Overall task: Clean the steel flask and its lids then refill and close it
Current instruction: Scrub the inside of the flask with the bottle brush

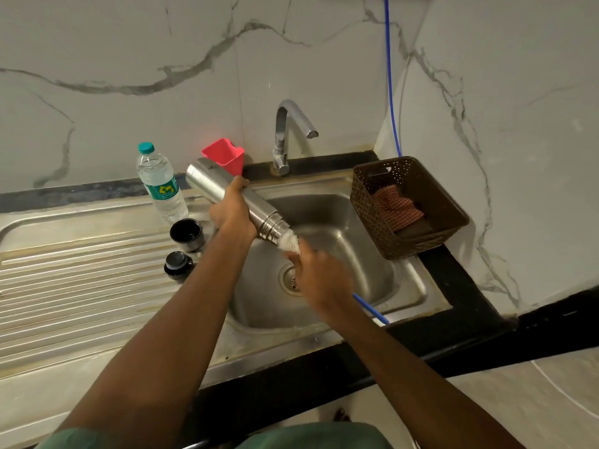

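**A:** We're at the sink, and the left hand [231,215] has its fingers wrapped round the middle of the steel flask [223,192]. The flask is tilted with its mouth down over the sink [356,254].

**B:** The right hand [316,273] is closed on the bottle brush [289,243], white bristles right at the flask's mouth and a blue handle poking out below the wrist. That hand is blurred, so I can't read each finger.

**A:** I call this the scrubbing step, working the inside of the flask. By my reckoning that's early to middle of the job.

**B:** Agreed. Next it wants a rinse, I'd say. No water shows at the tap [285,137], so one hand must come free to turn it on.

**A:** Then the lids. Count them for me.

**B:** Two. One black cup lid [186,233], open side up, and one black stopper [178,264] just in front of it. Both sit on the drainboard [81,270], apart from the flask.

**A:** And for the refill?

**B:** One water bottle [160,186] with its cap on, and one red funnel [223,155] behind the flask. Over on the right there's one brown basket [366,202] with one checked cloth [393,205] inside.
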